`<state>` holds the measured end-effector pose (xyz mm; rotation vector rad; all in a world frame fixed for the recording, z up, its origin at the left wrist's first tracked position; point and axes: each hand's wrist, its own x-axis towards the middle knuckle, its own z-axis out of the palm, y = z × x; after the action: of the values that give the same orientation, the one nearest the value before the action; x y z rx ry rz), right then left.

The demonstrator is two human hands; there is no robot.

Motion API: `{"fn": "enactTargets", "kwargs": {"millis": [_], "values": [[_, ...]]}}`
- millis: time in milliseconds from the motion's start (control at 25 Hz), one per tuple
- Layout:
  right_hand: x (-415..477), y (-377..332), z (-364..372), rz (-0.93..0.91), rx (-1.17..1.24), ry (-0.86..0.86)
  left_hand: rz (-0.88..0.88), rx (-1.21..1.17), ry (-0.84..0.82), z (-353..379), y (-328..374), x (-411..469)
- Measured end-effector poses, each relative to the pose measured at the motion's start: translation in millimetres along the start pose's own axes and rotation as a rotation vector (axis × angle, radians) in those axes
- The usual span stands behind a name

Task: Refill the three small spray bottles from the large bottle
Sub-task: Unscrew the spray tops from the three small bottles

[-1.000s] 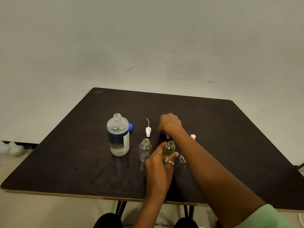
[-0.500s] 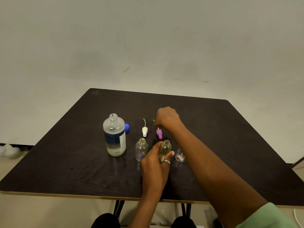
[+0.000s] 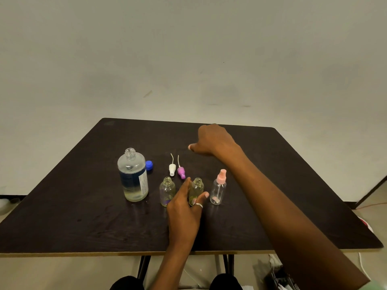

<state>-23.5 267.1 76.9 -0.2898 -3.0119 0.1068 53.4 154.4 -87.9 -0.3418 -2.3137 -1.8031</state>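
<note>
Large bottle [image 3: 133, 174] upright at left of surface [image 3: 62, 216], cap off, neck open, part full of clear liquid, label wrapped round the lower body. Probably the heaviest item here; liquid will slosh, smooth sides likely slippery, best taken round the mid body over the label, poured slowly into narrow necks. Blue cap [image 3: 149, 165] lying just behind it.

Three small bottles in a row to its right, all upright. First small bottle [image 3: 167, 191] open, little visible inside. Middle small bottle [image 3: 196, 190] open, yellowish tint, left hand [image 3: 185, 208] with grip wrapped round its lower body, thumb one side, fingers the other, ring visible. Third small bottle [image 3: 218, 192] with pink sprayer [image 3: 222, 177] on top, looks nearly empty. All light, clear thin plastic by the look, easy to tip; steadying low at the base seems right during a pour.

White sprayer [image 3: 172, 168] and purple sprayer [image 3: 181, 171] lying flat behind the row, dip tubes pointing away, close side by side. Thin tubes, bendy, better picked up by the heads.

Right hand [image 3: 213, 142] above far part of surface, loosely curled, holding nothing visible, well apart from the bottles.

Surface dark wood-grain, matt, slightly smudged, pale edge at front. Plain off-white wall [image 3: 188, 59] behind, pale floor, clutter at lower right too dim to identify.
</note>
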Motion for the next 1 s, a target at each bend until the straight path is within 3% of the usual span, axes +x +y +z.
{"fn": "enactTargets", "kwargs": {"millis": [240,360,480,600,1000], "values": [[-37,26,-22,-0.080,-0.027,-0.058,0.001,0.096,0.008,-2,10,-9],[-54,39,-20,-0.107,-0.010,-0.158,-0.037,0.268,0.024,-7,17,-38],[-65,48,-11,-0.108,0.014,-0.211,0.125,0.360,0.040,-2,26,-71],[-74,52,1,-0.100,0.028,-0.215,0.219,0.335,0.058,10,40,-78],[-82,63,8,-0.085,0.038,-0.079,0.124,0.162,-0.029,44,50,-57]]}}
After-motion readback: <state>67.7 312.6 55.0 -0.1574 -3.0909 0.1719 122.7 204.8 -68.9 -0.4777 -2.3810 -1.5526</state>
